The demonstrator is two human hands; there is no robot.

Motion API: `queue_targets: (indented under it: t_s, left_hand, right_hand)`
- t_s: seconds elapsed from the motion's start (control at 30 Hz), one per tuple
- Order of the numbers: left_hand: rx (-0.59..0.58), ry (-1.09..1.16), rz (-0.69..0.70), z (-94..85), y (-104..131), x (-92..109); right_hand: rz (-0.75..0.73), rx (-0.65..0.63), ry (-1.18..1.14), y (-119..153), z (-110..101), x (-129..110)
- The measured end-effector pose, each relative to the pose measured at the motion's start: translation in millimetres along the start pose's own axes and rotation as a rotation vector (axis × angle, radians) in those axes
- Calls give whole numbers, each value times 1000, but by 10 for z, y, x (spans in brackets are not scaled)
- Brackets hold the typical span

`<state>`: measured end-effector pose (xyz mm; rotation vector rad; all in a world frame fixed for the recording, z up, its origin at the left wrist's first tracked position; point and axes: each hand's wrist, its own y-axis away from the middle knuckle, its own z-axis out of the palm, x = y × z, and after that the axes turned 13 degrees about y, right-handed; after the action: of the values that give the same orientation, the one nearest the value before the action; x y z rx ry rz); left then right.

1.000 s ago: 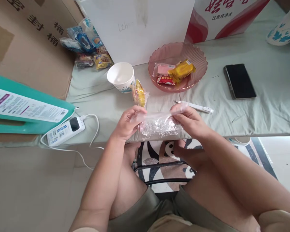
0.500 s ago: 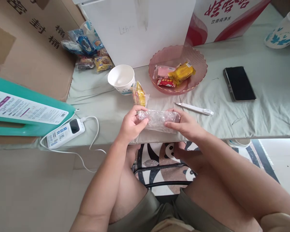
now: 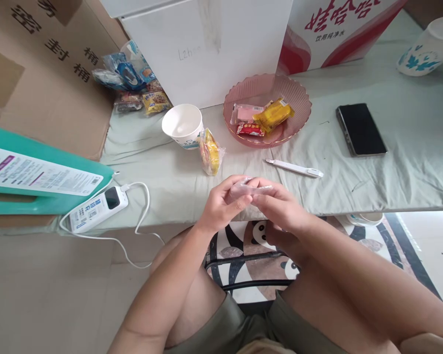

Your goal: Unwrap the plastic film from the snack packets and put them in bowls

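Between my two hands is a piece of clear bubble wrap (image 3: 245, 190), bunched up small and partly hidden by the fingers. My left hand (image 3: 221, 204) grips its left side, thumb over the front. On the other side my right hand (image 3: 280, 202) pinches it, the thumbs almost meeting. Just beyond my left hand stands a yellow snack in a clear wrapper (image 3: 210, 153), close against a white paper cup (image 3: 182, 125). A slim white utility knife (image 3: 295, 168) lies past my right hand.
A pink ribbed bowl (image 3: 232, 132) holds several packaged snacks. To the right lies a black phone (image 3: 362, 129). At the left, a white power bank (image 3: 98, 209) trails a cable near a green container (image 3: 47, 169). White boxes stand behind.
The bubble wrap, stretched out flat between my hands before, is now gathered up. My hands have come together, the left moving right.
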<state>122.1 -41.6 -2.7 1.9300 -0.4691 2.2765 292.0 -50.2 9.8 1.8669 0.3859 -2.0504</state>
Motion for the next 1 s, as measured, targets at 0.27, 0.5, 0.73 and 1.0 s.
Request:
queue_targets:
  t_s: [0.27, 0.5, 0.73, 1.0]
  left_hand:
    - [464, -475, 311, -448, -66, 205]
    - [776, -805, 343, -953, -1030, 810]
    - [235, -1271, -246, -1228, -1875, 660]
    - [46, -1085, -727, -1246, -2117, 597]
  right_hand:
    - [144, 267, 333, -102, -126, 19]
    - [167, 249, 448, -160, -177, 32]
    - [170, 210, 538, -150, -188, -21]
    - [149, 195, 546, -170, -162, -52]
